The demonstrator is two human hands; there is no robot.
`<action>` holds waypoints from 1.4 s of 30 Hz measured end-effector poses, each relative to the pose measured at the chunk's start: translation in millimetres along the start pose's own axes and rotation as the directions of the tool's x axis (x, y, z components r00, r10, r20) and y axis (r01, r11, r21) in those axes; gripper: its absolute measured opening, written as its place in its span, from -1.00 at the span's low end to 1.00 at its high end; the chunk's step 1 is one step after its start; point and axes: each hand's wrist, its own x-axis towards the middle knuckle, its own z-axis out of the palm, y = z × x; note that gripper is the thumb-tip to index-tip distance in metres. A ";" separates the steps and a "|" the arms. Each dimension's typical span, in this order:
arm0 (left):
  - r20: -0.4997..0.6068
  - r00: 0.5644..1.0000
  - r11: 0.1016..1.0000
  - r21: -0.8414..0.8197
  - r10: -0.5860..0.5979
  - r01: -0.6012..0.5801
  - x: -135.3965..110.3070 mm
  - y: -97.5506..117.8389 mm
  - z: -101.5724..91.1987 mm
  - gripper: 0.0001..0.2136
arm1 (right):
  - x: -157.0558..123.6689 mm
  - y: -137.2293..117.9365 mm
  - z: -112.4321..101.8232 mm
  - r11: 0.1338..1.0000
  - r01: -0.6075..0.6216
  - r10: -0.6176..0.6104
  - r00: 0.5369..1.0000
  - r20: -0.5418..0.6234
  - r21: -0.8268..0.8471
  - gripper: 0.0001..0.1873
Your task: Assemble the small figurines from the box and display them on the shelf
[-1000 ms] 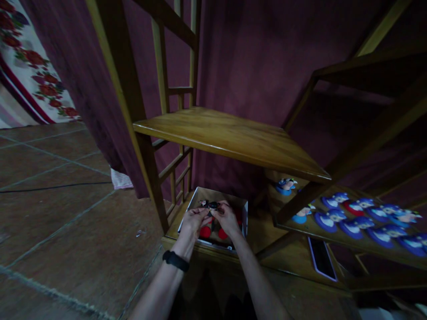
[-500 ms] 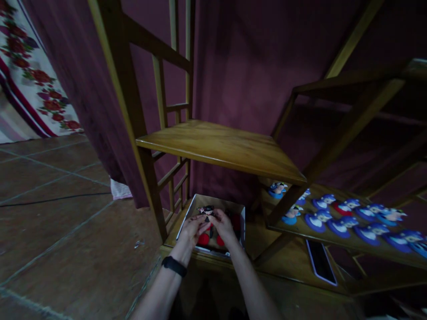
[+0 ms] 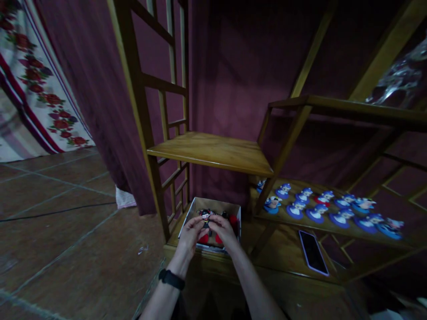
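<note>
Currently: figurine (image 3: 204, 216), pinched by left hand (image 3: 191, 230) and right hand (image 3: 224, 230) above box (image 3: 216, 203); hold it upright with light pressure.

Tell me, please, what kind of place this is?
Probably a craft shop's display corner: wooden shelves before a dark red curtain, rows of blue figurines on one shelf, and a small figure held by left hand and right hand over a box.

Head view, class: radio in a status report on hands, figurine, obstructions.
Grip: left hand and right hand both pinch figurine. It sits upright over open box. Overhead, wooden shelf; nothing blocking hands.
</note>
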 end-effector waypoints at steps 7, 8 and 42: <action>0.059 0.998 0.998 0.070 -0.013 0.009 -55.0 8.0 16.1 -0.85 | -36.7 -11.9 -2.8 0.999 0.002 -0.003 1.000 -0.022 -0.035 -0.72; 0.068 0.998 0.997 0.074 -0.010 0.005 -63.0 9.8 17.5 -0.84 | -42.4 -14.5 -3.0 0.999 -0.012 0.011 0.999 -0.033 -0.029 -0.71; 0.176 0.981 0.988 0.112 0.085 -0.106 -218.6 70.5 67.2 -0.79 | -175.6 -149.2 13.6 0.993 0.120 -0.122 0.981 -0.152 -0.018 -0.76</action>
